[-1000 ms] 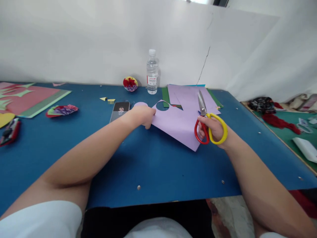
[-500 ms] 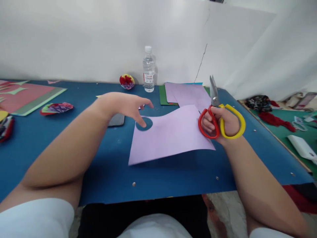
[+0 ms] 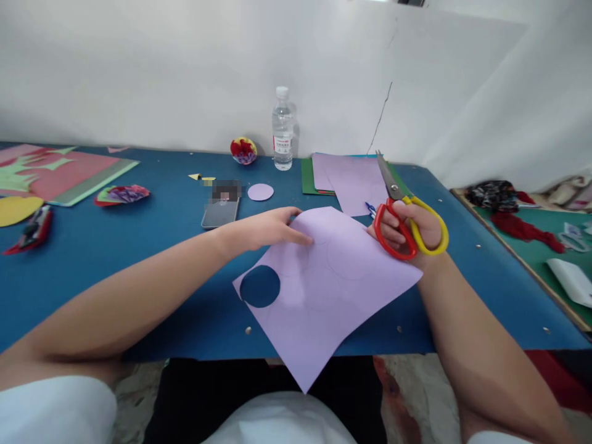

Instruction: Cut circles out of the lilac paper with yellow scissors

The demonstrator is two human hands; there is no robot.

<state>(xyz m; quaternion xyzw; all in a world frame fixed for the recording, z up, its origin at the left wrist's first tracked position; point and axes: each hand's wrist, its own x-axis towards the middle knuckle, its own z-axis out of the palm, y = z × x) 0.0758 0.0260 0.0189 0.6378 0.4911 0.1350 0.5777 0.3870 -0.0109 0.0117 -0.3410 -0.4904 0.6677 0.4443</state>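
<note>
Left hand [image 3: 277, 228] grips the lilac paper sheet [image 3: 333, 290] at its far-left edge: thumb on the upper face, the other fingers mostly hidden behind. Right hand [image 3: 411, 225] grasps the scissors [image 3: 394, 192], digits through the red and yellow handle loops, blades pointing away from me and nearly together. Its fingertips meet the sheet's right edge; whether they also pinch it, I cannot tell.

The sheet is raised and tilted before me, its near corner projecting past the front edge of the tabletop [image 3: 185, 271]. A round cutout lies near its left corner. Faint circular outlines on its face are hard to trace.

Beyond my left hand lie a lilac paper disc [image 3: 260, 192] and a smartphone [image 3: 219, 216], its upper screen obscured by pixelation. My right hand partly covers a blue pen [image 3: 370, 209]. The yellow paper piece [image 3: 16, 211] is cut off at the left frame edge.
</note>
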